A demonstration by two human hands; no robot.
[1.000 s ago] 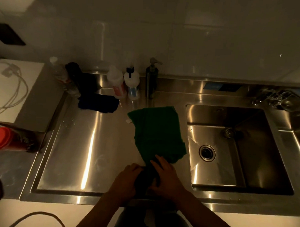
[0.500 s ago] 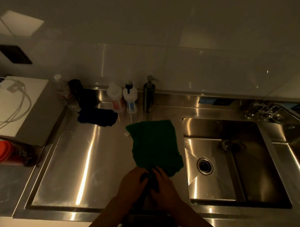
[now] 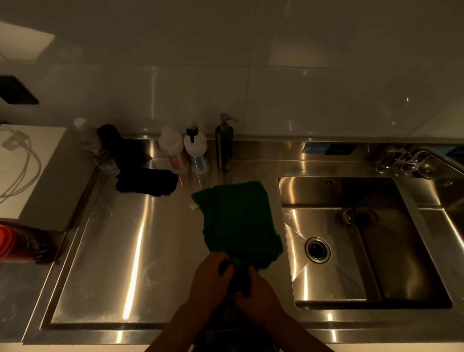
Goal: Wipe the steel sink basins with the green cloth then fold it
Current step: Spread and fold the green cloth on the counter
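Our left hand (image 3: 212, 274) and right hand (image 3: 260, 292) both grip the green cloth (image 3: 237, 218) by its bunched near edge. We judge a neat fold needs that edge spread flat on the drainboard (image 3: 112, 250).

Two hands (image 3: 212, 276) (image 3: 258, 295), one green cloth (image 3: 237, 220).

Single head camera, looks steeply down, close over sink basin (image 3: 332, 279).

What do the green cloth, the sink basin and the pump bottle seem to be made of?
The green cloth looks like soft, matte fabric: it bunches where the left hand and right hand grip it. The sink basin is brushed steel, with bright streaked reflections. The pump bottle is probably metal, given its dull grey sheen; coated plastic is possible.
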